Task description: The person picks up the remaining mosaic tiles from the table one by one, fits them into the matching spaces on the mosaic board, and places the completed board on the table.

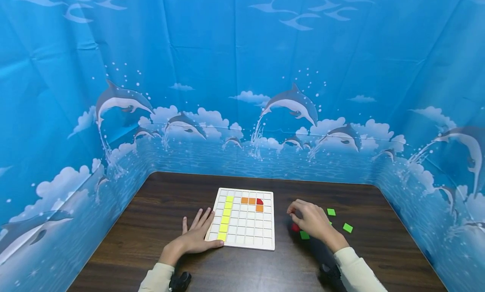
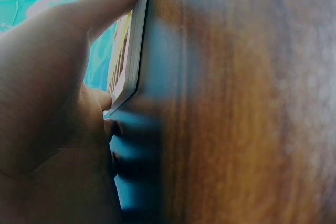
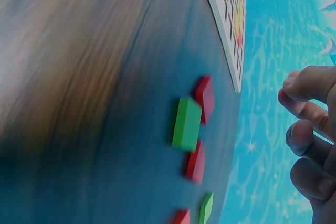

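A person works at a table [image 1: 242,269], two bare hands on either side of a white grid board [image 1: 250,231] at lower center of the frame. The left hand [image 1: 195,236] lies spread at the board's left edge, fingers apart, thumb on its lower-left corner. A line of yellow tiles [image 1: 226,213] runs down the board's left side; orange tiles [image 1: 248,201] and a red rounded tile [image 1: 259,201] sit at its upper right.

At right of center, the right hand [image 1: 312,220] hovers above the loose pieces, thumb and fingertips drawn close together; whether that grip has a tile in it cannot be told, as the fingers hide the gap.

The likeliest trouble lies there: pieces this small and thin could slip or flip out of a hurried pinch. In the right wrist view, a green tile [image 3: 187,124] overlaps two red ones from the camera's side, so reaching for one could nudge its neighbors. Loose green tiles [image 1: 347,228] farther right could be brushed away by the sleeve [image 1: 358,266]. On the board, a shove from the left thumb could turn the grid and jar its tiles out of line.
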A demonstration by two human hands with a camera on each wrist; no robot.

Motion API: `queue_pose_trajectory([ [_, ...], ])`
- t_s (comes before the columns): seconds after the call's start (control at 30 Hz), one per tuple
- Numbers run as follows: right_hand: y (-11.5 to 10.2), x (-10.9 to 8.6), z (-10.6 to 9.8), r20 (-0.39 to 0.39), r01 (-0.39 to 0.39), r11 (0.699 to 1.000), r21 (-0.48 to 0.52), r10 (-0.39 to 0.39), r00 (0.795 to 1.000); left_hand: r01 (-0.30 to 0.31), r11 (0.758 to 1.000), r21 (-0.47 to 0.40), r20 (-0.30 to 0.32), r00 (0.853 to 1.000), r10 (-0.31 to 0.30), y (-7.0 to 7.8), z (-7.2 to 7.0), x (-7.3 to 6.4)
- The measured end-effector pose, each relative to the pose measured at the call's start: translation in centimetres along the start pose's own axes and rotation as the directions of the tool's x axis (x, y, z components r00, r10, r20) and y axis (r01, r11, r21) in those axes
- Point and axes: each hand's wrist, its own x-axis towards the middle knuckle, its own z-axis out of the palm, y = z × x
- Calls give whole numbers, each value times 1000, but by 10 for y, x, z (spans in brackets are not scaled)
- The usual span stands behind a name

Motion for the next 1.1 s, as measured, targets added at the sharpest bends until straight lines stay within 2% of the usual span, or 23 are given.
queue_pose_trajectory([
  [0.17, 14, -13, -10, -17, 6, 1000, 9, -5, 1000, -11, 1000, -16, 5, 1000, 11, 9, -7, -5],
  [0.37, 29, -29, -20, -33, -13, 999, 32, 14, 999, -11, 1000, -9, -5, 1000, 11, 9, -7, -6],
  [0.47, 37, -36, -24, -24, -45, 999, 13, 46, 999, -12, 1000, -2, -9, 1000, 12, 4, -2, -3],
  [0.63, 50, -47, -30, 7, -87, 996, 0, 87, 996, -20, 1000, -13, -12, 1000, 20, 3, -1, -3],
  [0.83, 66, -59, -33, 0, -88, 996, -27, 88, 996, -23, 1000, -15, -8, 1000, 23, 6, -3, -5],
  [0.97, 74, -64, -32, 25, -98, 994, -43, 99, 995, -26, 999, -22, -17, 1000, 25, 4, -2, -5],
  [1.1, 79, -68, -29, 51, -86, 995, -53, 89, 995, 17, 1000, 7, 6, 1000, -17, 7, -4, -4],
])
